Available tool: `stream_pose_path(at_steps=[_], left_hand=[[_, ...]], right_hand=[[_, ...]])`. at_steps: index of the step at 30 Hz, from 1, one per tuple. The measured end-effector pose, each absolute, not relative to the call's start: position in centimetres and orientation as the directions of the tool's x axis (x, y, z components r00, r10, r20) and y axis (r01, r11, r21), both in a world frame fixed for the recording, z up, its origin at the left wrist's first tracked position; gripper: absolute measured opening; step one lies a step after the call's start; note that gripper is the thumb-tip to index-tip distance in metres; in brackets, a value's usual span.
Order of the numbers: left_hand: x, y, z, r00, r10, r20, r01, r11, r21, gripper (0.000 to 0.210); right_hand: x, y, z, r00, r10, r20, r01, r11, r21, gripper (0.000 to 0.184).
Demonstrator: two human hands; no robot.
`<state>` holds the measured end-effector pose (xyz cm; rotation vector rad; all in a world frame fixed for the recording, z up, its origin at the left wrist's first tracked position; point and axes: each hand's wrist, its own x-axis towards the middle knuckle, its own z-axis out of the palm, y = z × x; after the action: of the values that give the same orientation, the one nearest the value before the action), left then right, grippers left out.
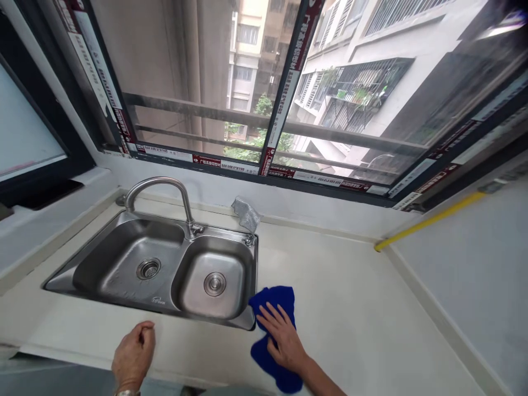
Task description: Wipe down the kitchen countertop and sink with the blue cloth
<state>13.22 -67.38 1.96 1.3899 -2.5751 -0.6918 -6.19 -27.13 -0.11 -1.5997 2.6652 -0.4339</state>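
My right hand [281,336] lies flat with fingers stretched out on a blue cloth [284,298], pressing it on the white countertop [350,308]. The cloth is bunched at its lower part, and one corner touches the sink's right front corner. Left of it, my left hand [134,352] is closed in a loose fist over the counter's front edge; no object shows in it. In front of both hands is a stainless steel double sink [178,264], with a larger left basin and a smaller right one.
A curved faucet [165,180] rises behind the sink. Crumpled clear plastic wrap [246,214] sits at the sink's back right corner. A yellow pipe [429,221] runs along the right wall. Windows [264,71] with labelled frames stand behind the counter. A dark flat object [58,192] rests on the left ledge.
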Motion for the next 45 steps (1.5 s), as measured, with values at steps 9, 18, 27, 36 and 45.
stream_pose_path(at_steps=[9, 18, 27, 36, 45], left_hand=[[13.2, -67.4, 1.6, -0.574, -0.81, -0.123, -0.769, 0.481, 0.421, 0.039], [13.0, -67.2, 1.8, -0.54, -0.828, -0.151, -0.797, 0.446, 0.407, 0.038], [13.1, -67.5, 1.5, -0.519, -0.839, -0.162, -0.805, 0.416, 0.422, 0.034], [12.3, -67.4, 2.1, -0.417, -0.874, -0.249, -0.879, 0.318, 0.357, 0.037], [12.4, -67.4, 1.9, -0.381, -0.895, -0.231, -0.895, 0.295, 0.333, 0.033]], right_hand=[[-3.3, -23.2, 0.1, -0.429, -0.9, 0.073, -0.88, 0.399, -0.257, 0.09], [-10.7, -28.1, -0.3, -0.497, -0.842, 0.212, -0.857, 0.438, -0.27, 0.076], [-21.4, -31.9, -1.1, -0.625, -0.741, 0.244, -0.78, 0.586, -0.219, 0.062], [-30.9, -35.2, -1.9, -0.739, -0.621, 0.262, -0.669, 0.722, -0.177, 0.056], [-37.0, -35.7, -2.9, -0.811, -0.515, 0.278, -0.572, 0.797, -0.193, 0.054]])
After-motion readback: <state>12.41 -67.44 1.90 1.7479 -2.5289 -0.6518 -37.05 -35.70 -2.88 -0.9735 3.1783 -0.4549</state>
